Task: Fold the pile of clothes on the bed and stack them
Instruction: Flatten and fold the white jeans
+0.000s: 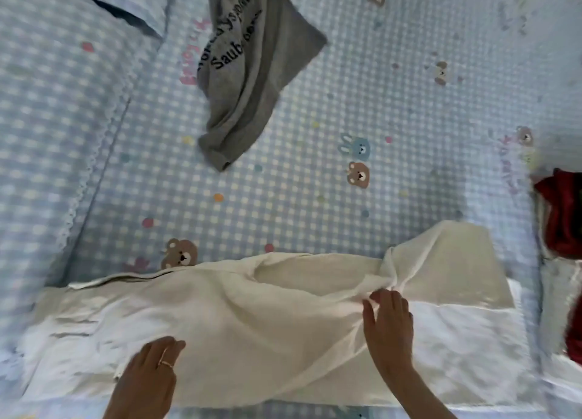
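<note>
On the bed (315,103), a blue-and-white checked sheet printed with bears and rabbits is spreading across the whole view. Cream garment (252,318): lying along the near edge, wide and partly flattened, its right portion gathering into ridges that are running up toward a raised fold. Grey garment (248,72): lying crumpled farther back near the middle, well apart from the cream one, black lettering showing on it. Red clothing (563,211): sitting at the right edge, partly cut off. Left hand (154,371): resting palm down on the cream fabric, fingers mostly straight, a ring (165,362) showing. Right hand (389,324): lying on the bunched fabric, fingertips pinching a gathered ridge of the cream garment.
</note>
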A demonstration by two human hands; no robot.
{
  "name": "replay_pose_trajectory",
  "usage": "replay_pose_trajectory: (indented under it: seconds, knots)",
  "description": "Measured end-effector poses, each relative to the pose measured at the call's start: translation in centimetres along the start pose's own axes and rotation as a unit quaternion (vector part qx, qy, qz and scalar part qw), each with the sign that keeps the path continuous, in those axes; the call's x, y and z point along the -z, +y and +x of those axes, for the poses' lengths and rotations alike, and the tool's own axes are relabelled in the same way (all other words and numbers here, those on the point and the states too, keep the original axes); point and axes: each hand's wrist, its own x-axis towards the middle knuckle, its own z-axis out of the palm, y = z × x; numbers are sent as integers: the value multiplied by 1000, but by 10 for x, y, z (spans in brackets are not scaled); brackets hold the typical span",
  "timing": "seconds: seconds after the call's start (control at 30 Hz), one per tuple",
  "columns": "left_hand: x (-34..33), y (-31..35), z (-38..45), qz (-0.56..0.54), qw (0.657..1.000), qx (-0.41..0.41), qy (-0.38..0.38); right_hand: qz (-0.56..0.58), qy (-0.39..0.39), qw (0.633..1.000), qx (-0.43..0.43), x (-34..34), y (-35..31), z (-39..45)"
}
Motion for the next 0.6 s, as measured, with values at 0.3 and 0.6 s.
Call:
replay_pose_trajectory:
  seconds: [0.3,0.6]
  knots:
    - [-48,197,128,-5,993,-96,-66,216,-9,867,-449,-19,86,65]
    - [-61,217,202,-1,990,-36,-138,200,70,844,-492,-20,155,122]
